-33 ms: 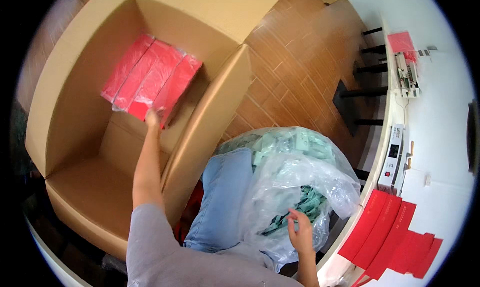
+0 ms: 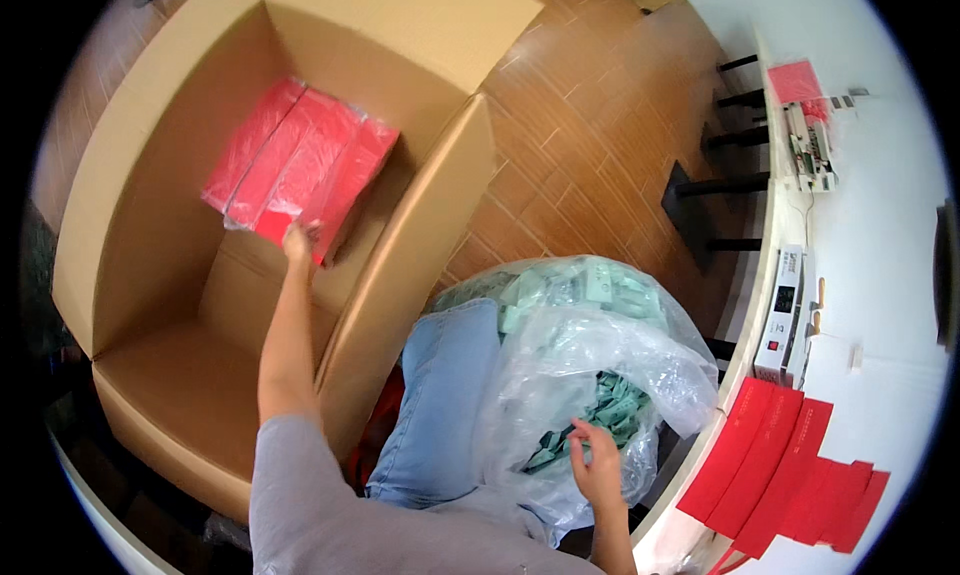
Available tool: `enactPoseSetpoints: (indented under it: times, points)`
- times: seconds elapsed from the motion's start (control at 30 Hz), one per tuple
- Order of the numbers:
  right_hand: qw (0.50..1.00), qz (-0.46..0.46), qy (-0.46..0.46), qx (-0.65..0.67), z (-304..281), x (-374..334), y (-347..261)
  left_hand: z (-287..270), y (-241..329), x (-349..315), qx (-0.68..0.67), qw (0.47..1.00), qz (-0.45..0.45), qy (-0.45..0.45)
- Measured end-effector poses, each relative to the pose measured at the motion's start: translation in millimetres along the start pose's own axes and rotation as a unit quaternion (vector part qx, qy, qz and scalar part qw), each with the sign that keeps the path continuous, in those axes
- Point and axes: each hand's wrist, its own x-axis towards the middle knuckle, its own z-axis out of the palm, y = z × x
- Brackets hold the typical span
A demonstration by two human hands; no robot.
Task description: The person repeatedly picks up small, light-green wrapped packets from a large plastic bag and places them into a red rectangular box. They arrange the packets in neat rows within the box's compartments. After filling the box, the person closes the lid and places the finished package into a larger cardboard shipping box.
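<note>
The red pack (image 2: 300, 155), wrapped in clear film, is inside the large cardboard box (image 2: 150, 185), toward the box's far end; whether it rests on the box's floor cannot be told. Its outline is nearly square, so no long axis stands out, but its seams run from near left to far right. The left hand (image 2: 303, 241) is much the nearer one: it is at the pack's near edge, toward the right corner, with most of the pack lying beyond it, far and to the left. Its fingers appear to pinch that edge, though the thumb's grip is unclear.

The right hand (image 2: 598, 465) is well apart, outside the box, over a clear plastic bag (image 2: 630, 340) with green pieces (image 2: 615, 407). Its fingers are loosely bent, thumb and forefinger parted; contact with the pieces cannot be told.
</note>
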Motion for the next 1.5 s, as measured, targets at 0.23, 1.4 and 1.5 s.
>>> enactPoseSetpoints:
  times: [0.23, 1.4, 1.5]
  points:
    - [0.992, -0.103, 0.055, 0.042, 3.0, -28.5, 3.7, 34.2, 190.1, -120.3, 0.189, 0.925, 0.318, -0.092]
    - [0.79, -0.01, 0.597, 0.14, -216.3, -346.3, 70.4, 196.8, 318.2, -679.4, -0.041, 0.737, -0.174, -0.651]
    - [0.795, 0.128, 0.591, -0.052, -240.2, -433.6, 9.6, 238.0, 230.9, -694.0, 0.062, 0.602, -0.281, -0.745]
